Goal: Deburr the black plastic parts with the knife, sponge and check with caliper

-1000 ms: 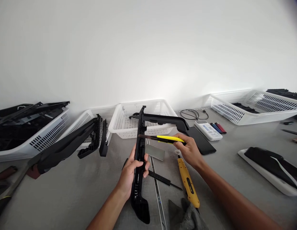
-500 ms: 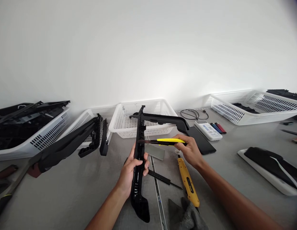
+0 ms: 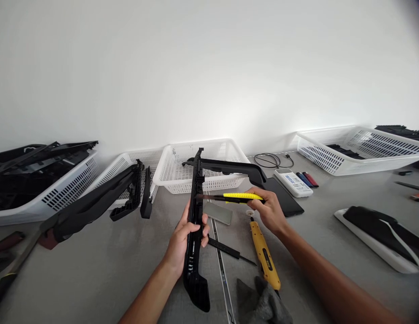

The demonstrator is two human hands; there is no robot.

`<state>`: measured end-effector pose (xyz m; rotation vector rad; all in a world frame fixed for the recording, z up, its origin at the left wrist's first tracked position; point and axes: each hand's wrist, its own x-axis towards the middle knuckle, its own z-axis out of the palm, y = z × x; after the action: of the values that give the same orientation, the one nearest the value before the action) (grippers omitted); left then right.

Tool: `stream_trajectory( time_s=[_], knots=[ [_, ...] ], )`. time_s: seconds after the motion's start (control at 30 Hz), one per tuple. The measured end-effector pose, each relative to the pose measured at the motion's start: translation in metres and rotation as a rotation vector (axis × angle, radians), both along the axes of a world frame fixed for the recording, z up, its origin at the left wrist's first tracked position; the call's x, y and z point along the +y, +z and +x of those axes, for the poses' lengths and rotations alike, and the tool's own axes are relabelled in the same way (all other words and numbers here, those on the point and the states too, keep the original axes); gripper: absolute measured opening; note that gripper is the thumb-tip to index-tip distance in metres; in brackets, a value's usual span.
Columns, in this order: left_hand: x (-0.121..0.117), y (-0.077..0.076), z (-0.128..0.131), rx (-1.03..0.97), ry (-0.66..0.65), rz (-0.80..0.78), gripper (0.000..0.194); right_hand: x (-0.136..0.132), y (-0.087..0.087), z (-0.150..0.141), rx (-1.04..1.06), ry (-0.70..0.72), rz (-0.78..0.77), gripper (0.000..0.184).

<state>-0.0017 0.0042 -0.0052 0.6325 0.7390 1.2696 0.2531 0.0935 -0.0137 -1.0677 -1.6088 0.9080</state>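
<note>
Strip of black plastic (image 3: 197, 212), held lengthwise above desk (image 3: 104, 270) in left hand (image 3: 178, 243), likely for steadiness; right hand (image 3: 269, 211) grips yellow-handled tool (image 3: 241, 197), laid crosswise, probably so its tip meets the strip.

Head-worn camera looks forward and down over the nearby hands (image 3: 177, 247)

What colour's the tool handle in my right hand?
The handle is yellow and black; head view.

Knife blade (image 3: 211, 197) — blurred | leftmost basket (image 3: 74, 187) — cut by left edge | white device (image 3: 295, 183): print too small
</note>
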Motion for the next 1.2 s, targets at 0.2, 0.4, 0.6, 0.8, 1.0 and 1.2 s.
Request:
stream_trajectory(
  time_s=[0.2,0.4,0.6,0.8,1.0,1.2],
  knots=[
    [0.0,0.004,0.0,0.035,0.033,0.004,0.062,-0.003,0.005,-0.005,-0.048,0.077,-0.012,0.018],
    [0.0,0.005,-0.004,0.099,0.042,0.003,0.026,-0.006,0.005,-0.011,-0.045,0.033,-0.021,0.021],
    [-0.001,0.003,0.001,0.105,-0.02,-0.106,0.049,0.003,-0.006,-0.013,0.151,-0.016,-0.264,0.02],
    [0.0,0.002,0.003,0.097,-0.011,-0.102,0.07,0.006,-0.007,-0.009,0.203,-0.041,-0.259,0.02],
    [-0.001,0.003,0.003,0.077,-0.004,-0.107,0.072,-0.002,0.003,-0.009,0.075,0.023,-0.166,0.015],
    [-0.002,0.004,0.003,0.061,-0.003,-0.109,0.068,-0.001,0.003,-0.006,0.051,-0.027,-0.113,0.016]
  ],
)
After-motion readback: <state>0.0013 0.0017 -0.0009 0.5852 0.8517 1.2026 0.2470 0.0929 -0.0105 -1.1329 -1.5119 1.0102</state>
